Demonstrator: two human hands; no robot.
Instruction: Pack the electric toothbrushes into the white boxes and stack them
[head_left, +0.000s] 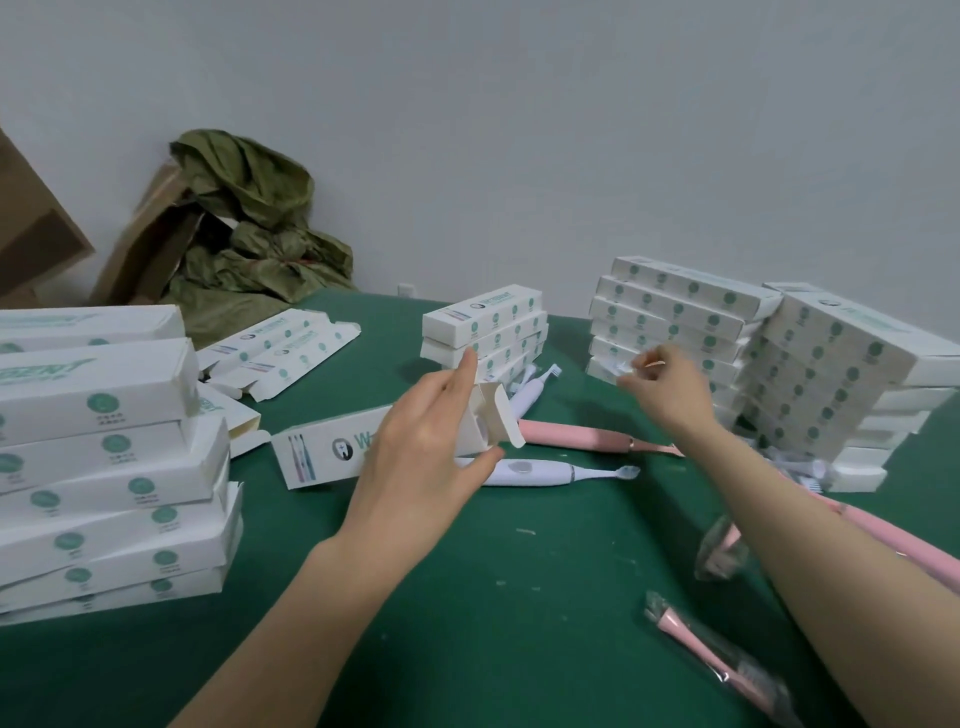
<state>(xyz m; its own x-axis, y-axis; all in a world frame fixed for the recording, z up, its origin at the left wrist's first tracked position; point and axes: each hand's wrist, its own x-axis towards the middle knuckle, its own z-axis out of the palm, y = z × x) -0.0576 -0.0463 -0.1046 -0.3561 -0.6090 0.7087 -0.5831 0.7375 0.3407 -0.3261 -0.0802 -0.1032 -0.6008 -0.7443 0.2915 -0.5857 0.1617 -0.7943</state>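
Left hand (421, 441) grips open white box (322, 452) at its flap end, white toothbrush (540, 473) lies on green table (519, 597) just beside it, pink toothbrush (576, 439) behind; right hand (667, 395) pinches small blurred item (619, 367), can't tell what, near right box stack (675, 322).

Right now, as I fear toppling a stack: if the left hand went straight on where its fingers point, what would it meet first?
The left hand, gripping an open box, would probably first meet the small stack of white boxes beyond its fingertips; depth is unclear.
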